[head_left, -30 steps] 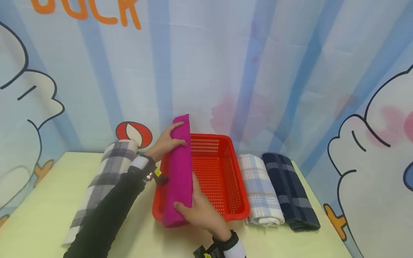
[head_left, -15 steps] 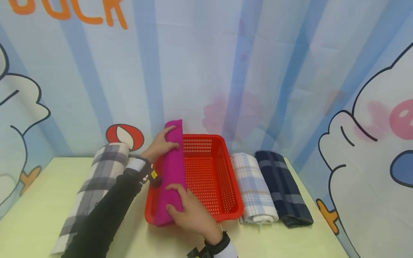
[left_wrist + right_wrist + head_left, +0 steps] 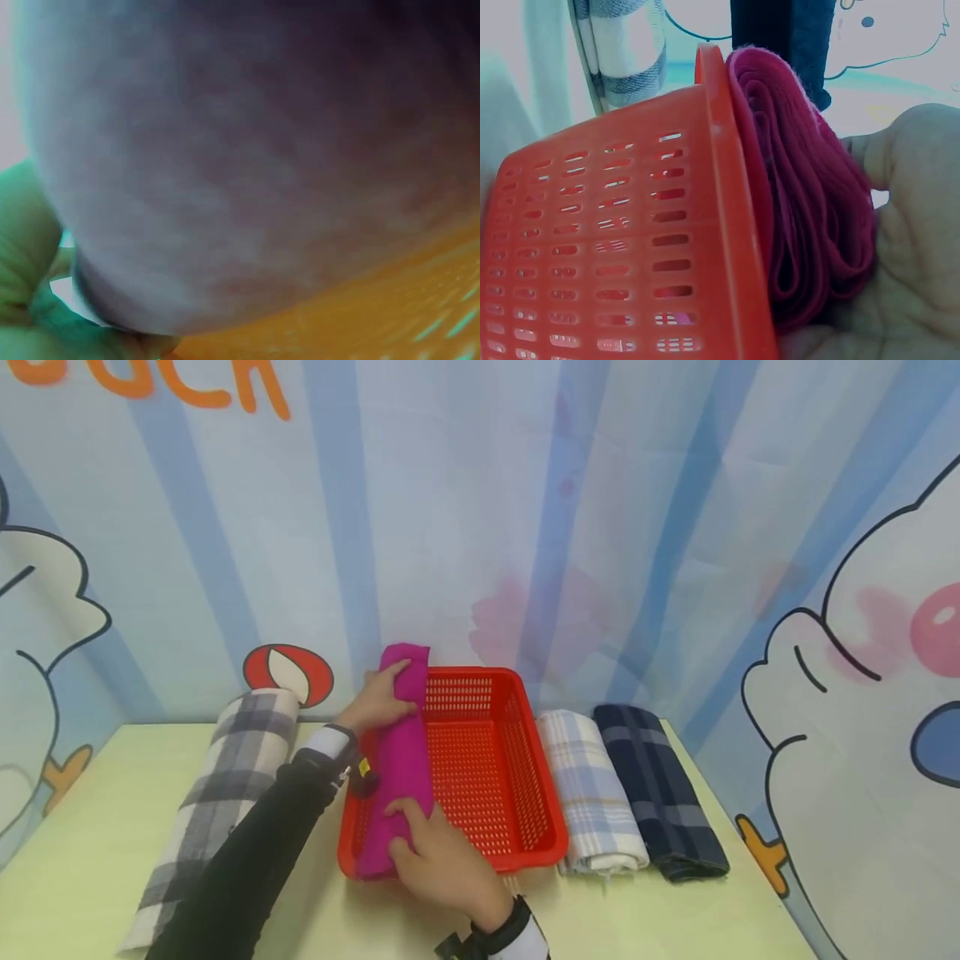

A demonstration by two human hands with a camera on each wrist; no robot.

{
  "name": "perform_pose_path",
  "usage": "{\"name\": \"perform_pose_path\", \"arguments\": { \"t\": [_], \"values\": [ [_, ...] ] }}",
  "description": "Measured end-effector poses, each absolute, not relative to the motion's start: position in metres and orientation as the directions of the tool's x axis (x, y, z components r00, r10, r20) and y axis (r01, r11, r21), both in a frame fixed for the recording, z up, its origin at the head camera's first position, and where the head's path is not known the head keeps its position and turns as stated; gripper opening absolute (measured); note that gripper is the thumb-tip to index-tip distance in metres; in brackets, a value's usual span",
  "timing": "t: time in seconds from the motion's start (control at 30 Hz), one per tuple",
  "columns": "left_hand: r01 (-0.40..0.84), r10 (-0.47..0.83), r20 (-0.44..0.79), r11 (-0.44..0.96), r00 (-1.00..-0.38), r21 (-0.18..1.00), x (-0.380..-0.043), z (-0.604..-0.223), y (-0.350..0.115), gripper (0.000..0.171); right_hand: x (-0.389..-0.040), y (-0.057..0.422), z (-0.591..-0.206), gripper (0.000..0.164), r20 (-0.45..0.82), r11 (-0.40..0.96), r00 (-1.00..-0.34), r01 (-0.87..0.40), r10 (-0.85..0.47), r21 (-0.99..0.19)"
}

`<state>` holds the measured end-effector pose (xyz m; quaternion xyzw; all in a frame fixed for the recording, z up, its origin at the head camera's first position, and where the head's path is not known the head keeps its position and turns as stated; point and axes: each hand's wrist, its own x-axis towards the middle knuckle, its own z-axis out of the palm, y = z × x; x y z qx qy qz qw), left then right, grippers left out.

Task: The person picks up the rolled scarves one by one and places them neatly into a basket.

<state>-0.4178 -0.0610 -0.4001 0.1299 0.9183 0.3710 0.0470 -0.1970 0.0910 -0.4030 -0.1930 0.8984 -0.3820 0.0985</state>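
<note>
A magenta rolled-up cloth (image 3: 405,752) lies lengthwise along the left side of a red perforated plastic basket (image 3: 557,831). My left hand (image 3: 375,702) grips its far end from the left, thumb across the top. My right hand (image 3: 446,864) holds the near end, fingers and thumb around the roll. From the right wrist, the folded layers of the magenta roll (image 3: 802,187) show beside the basket's rim, with my right hand (image 3: 922,240) around the end. Its blurred surface fills most of the left wrist view, with fingers of my left hand (image 3: 26,247) at the lower left.
A grey-and-white checked roll (image 3: 225,802) lies on the pale yellow table (image 3: 622,918), left of the basket and partly behind my left sleeve. To the right of the basket are a white-and-blue plaid roll (image 3: 592,793) and a navy plaid roll (image 3: 660,793). A printed curtain (image 3: 465,510) hangs behind.
Both hands have lowered the magenta roll further into the left side of the basket. The right hand's fingers have shifted onto the top of the near end. The head view has shifted slightly.
</note>
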Motion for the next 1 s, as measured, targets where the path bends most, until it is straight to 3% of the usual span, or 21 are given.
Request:
{"name": "perform_pose_path", "arguments": {
  "t": [0.33,0.8,1.0],
  "values": [
    [0.272,0.332,0.007,0.761,-0.943,0.588,-0.408,-0.387,-0.062,0.087,-0.195,0.088,-0.403,0.038,-0.022,0.718,-0.904,-0.323,-0.426,-0.617],
    [0.288,0.347,-0.022,0.810,-0.938,0.511,-0.410,-0.390,-0.057,0.083,-0.194,0.083,-0.408,0.036,0.021,0.725,-0.912,-0.340,-0.410,-0.600],
    [0.331,0.383,-0.047,0.848,-0.922,0.413,-0.407,-0.388,-0.055,0.085,-0.193,0.080,-0.411,0.036,0.020,0.749,-0.921,-0.329,-0.388,-0.575]
  ]
}}
